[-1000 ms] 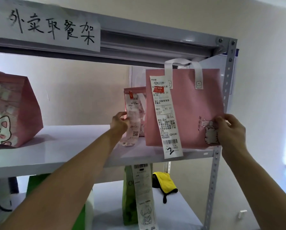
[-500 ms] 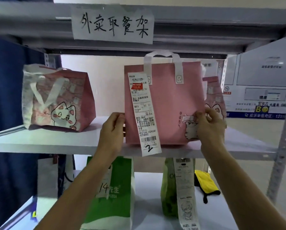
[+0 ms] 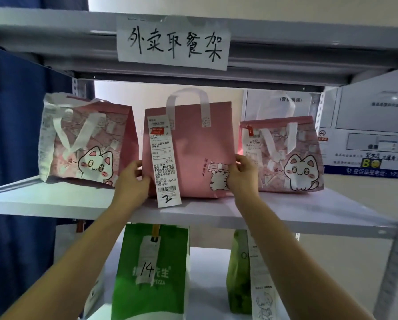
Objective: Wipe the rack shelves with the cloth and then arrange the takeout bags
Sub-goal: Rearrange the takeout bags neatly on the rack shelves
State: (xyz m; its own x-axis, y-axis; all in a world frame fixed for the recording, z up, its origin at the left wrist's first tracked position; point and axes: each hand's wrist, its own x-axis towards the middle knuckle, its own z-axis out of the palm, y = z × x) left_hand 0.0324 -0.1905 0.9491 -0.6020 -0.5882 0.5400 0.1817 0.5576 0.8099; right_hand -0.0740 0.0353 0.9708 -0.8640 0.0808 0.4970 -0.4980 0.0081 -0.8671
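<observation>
Three pink bags stand along the upper white shelf, left end, middle, right end, and two green bags, and, stand on the lower shelf.

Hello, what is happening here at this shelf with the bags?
A person is arranging takeout bags on a rack. Both hands hold the middle pink bag by its sides: the left hand at its left edge, the right hand at its right. It stands on the white shelf between two cat-print bags.
</observation>
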